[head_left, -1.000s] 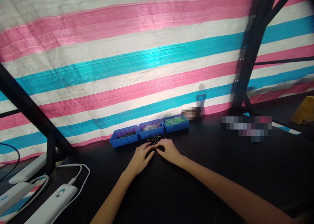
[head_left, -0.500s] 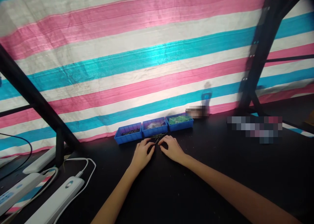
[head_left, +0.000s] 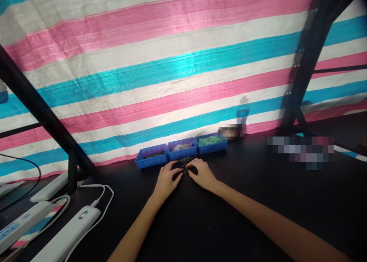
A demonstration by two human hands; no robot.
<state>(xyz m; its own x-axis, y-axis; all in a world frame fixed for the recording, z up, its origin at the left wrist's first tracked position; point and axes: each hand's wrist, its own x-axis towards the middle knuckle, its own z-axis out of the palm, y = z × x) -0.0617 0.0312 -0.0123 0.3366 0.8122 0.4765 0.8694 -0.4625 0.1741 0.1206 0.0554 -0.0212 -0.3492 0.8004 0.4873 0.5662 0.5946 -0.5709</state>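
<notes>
Close to the blue bins, my left hand (head_left: 166,181) is bent with its thumb and index fingertip drawn together at one end of a thin dark screw-like piece (head_left: 185,170). Facing it, my right hand (head_left: 204,174) curls its fingers, thumb and index tip at the same small piece; what sits between them is too small to make out. Just beyond the fingertips lies a loose pile of thin dark screw-like pieces (head_left: 185,161) on the black table (head_left: 183,223), partly hidden by the right fingers.
Behind the pile, three blue bins stand in a row: the left bin (head_left: 151,161) has dark thin pieces, the middle bin (head_left: 181,153) clear bags, the right bin (head_left: 212,148) green packets. White power strips (head_left: 69,235) and cables lie at the left. A striped sheet (head_left: 172,82) hangs behind.
The view has shifted slightly. My left fingertips have come a little nearer the right ones, and a thin piece now shows between them.
</notes>
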